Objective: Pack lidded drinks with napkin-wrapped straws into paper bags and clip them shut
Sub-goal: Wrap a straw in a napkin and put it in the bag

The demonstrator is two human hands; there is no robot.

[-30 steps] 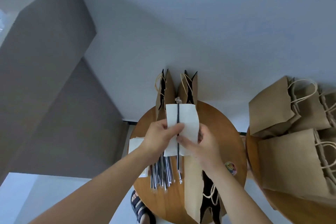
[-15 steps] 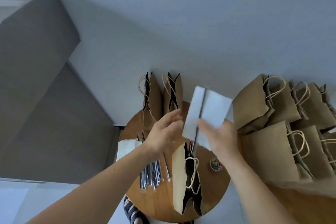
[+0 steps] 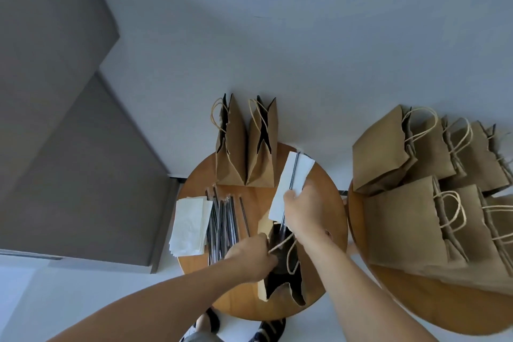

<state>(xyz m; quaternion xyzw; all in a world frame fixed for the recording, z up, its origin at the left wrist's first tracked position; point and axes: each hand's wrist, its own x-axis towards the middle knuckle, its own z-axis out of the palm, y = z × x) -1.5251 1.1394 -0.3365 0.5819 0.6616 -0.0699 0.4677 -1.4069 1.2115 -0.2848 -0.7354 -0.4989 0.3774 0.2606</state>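
The right hand (image 3: 302, 211) holds a white napkin (image 3: 288, 183) with a dark straw (image 3: 293, 172) lying along its middle. The fingers are curled round the right side of the napkin and the thumb presses on the front, so both are pinched together. The napkin is only partly folded around the straw and stands tilted, with its top to the far right. The lower end of the straw reaches the dark mouth of the open paper bag (image 3: 280, 283), while the napkin is above the mouth.

This bag stands on the near part of the round wooden table (image 3: 330, 203). The left hand (image 3: 249, 257) grips the left rim of the bag with curled fingers, at the place where one twine handle begins, and keeps the mouth open.

To the left of the bag lies a bundle of straws (image 3: 222, 225), and further left, touching it, a stack of napkins (image 3: 190, 226). At the far edge of the table two paper bags (image 3: 231, 147) stand side by side against the wall.

On the right, a second table (image 3: 416, 311) carries a group of paper bags (image 3: 402, 219), which lean on each other with their handles pointing to the right
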